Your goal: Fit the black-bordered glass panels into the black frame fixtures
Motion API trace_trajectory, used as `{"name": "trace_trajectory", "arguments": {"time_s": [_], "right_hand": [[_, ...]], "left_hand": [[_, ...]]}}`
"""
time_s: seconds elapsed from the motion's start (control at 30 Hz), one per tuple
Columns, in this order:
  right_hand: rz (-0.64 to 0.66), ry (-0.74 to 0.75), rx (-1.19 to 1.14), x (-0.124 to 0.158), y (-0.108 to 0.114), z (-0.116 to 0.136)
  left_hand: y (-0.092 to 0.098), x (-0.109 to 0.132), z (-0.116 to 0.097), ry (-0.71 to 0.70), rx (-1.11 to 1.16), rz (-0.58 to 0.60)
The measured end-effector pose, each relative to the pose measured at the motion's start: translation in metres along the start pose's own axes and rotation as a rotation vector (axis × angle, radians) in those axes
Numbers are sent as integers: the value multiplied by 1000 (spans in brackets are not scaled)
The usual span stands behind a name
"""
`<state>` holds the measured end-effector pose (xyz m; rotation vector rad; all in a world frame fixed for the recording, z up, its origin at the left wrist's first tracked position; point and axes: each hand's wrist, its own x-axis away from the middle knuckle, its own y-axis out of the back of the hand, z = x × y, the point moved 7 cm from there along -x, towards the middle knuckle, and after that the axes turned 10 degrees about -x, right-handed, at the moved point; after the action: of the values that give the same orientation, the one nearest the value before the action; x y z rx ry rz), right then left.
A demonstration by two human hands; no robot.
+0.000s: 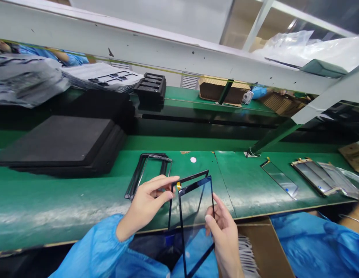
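We look down on a long green tabletop (81, 200) that runs across the whole view, with a white shelf rail above it. On its left lies a stack of black foam slabs (60, 144), flat and well apart from the hands. At the near edge, lower right, stands an open cardboard box (254, 239). Just beside it is a co-worker's blue sleeve (312, 239).

In the middle, above the tabletop's near edge, the person holds up two things, one in front of the other. The nearer one is a dark glass panel (197, 216) with a black border, tilted. Just behind it is a thin black frame (188, 179), and the two overlap.

The left hand (147, 200) has its grip closed on the frame's upper left corner, pinched between thumb and fingers. The right hand (222, 231) has its grip closed on the panel's right edge, with the thumb on the front.

On the tabletop beyond the left hand lies a small pile of spare frames (149, 170). Far to the right lie loose glass pieces (318, 175), near the co-worker. Black trays (150, 88) are stacked on the far side.

Smallest of all is a round white sticker (193, 159) on the green surface, just beyond the held frame.
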<state>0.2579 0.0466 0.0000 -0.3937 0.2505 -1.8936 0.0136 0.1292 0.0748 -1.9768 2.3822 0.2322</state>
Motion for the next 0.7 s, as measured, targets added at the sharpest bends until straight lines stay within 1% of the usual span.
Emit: {"name": "trace_trajectory", "arguments": {"time_s": [0.1, 0.23, 0.37, 0.5, 0.7], "right_hand": [[1, 9, -5, 1, -3, 1], [-20, 41, 11, 2, -3, 0], [-75, 88, 49, 5, 2, -3], [-98, 78, 78, 9, 1, -5], [-81, 59, 101, 14, -4, -1]], "left_hand": [[-1, 1, 0, -5, -6, -1], [-3, 2, 2, 25, 24, 3], [-6, 2, 3, 72, 84, 1], [-8, 1, 6, 145, 158, 0], [-12, 4, 15, 226, 238, 8]]}}
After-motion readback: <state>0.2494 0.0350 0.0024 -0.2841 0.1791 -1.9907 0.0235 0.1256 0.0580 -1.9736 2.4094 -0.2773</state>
